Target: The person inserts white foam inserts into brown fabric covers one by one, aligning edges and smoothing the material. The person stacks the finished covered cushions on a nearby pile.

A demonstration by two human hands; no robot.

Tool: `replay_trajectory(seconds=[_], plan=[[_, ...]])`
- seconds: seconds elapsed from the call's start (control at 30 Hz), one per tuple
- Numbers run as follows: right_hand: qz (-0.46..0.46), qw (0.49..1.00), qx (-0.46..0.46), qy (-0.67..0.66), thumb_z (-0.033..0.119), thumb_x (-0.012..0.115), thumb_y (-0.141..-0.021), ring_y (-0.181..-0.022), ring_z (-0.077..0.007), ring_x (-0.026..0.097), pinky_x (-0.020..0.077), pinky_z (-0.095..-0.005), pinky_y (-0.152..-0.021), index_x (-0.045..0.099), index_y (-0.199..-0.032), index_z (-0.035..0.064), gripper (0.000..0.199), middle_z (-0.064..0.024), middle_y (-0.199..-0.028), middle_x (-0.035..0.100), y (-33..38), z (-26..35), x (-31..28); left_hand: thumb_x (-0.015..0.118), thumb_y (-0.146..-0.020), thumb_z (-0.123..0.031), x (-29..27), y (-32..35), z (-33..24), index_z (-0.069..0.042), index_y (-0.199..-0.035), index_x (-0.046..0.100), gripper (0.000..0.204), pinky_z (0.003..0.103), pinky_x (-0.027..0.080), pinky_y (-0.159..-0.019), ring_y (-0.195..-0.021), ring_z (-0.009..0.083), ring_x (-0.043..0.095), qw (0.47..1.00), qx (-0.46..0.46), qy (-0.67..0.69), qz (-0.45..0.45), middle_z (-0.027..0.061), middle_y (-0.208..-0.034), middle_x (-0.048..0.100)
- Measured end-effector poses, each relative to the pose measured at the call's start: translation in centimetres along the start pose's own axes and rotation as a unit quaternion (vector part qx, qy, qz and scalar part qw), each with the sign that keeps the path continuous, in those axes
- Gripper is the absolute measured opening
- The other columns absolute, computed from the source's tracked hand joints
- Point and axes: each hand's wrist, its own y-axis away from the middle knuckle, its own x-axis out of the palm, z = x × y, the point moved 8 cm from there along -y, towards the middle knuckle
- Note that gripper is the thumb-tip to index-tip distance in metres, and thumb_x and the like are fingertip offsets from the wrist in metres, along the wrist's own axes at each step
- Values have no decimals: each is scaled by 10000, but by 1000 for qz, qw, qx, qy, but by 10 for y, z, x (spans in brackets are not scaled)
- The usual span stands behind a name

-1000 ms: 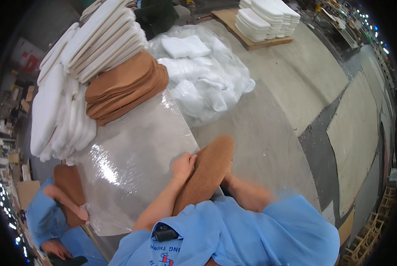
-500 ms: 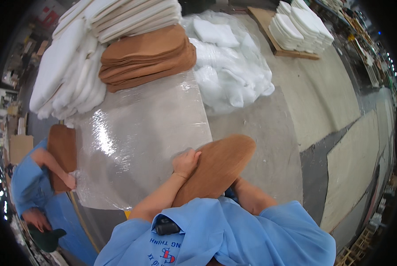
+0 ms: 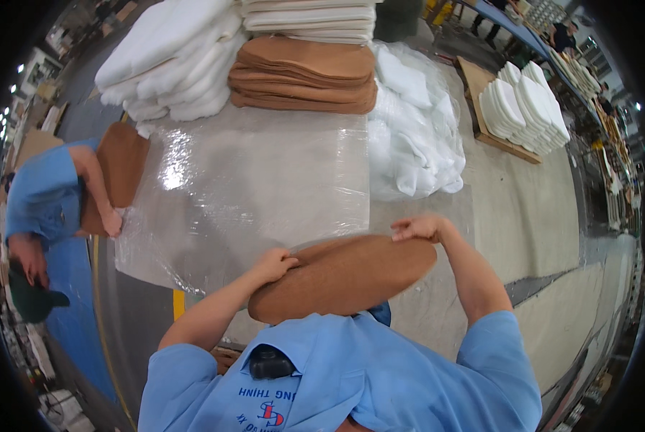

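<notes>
A brown oval cushion cover [image 3: 347, 277] lies tilted across my front, its long side running left to right. There seem to be two layers along its far edge, parted near my left hand. My left hand [image 3: 273, 266] is closed on that far edge toward the left end, fingers curled over it. At the right end, the fingers of my right hand [image 3: 419, 228] pinch the far edge, fingertips bent and pointing left. The cover's underside is hidden.
Ahead stands a plastic-wrapped table [image 3: 265, 173] carrying stacked brown covers [image 3: 304, 75] and white pads [image 3: 182, 61]. Bagged white padding [image 3: 417, 137] sits beside it, and more white pads [image 3: 524, 108] rest on a board at right. A co-worker [image 3: 45, 187] at left handles another brown cover [image 3: 123, 165].
My right hand has come out from beneath the cover to its far right edge. The cover has turned from slanting away to lying crosswise. My view has shifted toward the right.
</notes>
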Motion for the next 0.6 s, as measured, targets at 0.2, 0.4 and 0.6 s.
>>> replay_trajectory(seconds=[0.2, 0.4, 0.6], plan=[[26, 979, 204, -14, 573, 785, -907, -1267, -243, 629, 494, -414, -1080, 593, -1465, 60, 782, -141, -1431, 641, -15, -41, 47, 661, -986, -443, -22, 39, 25, -70, -979, 762, 387, 472, 541, -831, -949, 354, 710, 991, -72, -38, -109, 159, -967, 756], [-31, 989, 62, 129, 464, 699, -1006, -893, -202, 683, 533, -402, -811, 804, -1051, 81, 400, -58, -935, 763, -55, -43, 37, 615, -1004, -461, 11, 44, 27, -66, -1019, 744, 415, 490, 538, -857, -992, 381, 694, 992, -121, -22, 1, 169, -1050, 739], [-83, 966, -8, 243, 407, 736, -958, -788, -264, 703, 549, -419, -764, 809, -1003, 64, 354, -157, -867, 765, -60, -23, 31, 627, -1012, -318, 19, 41, 37, -74, -1049, 747, 275, 542, 537, -835, -1005, 402, 687, 969, -146, -82, -180, 166, -1056, 734]])
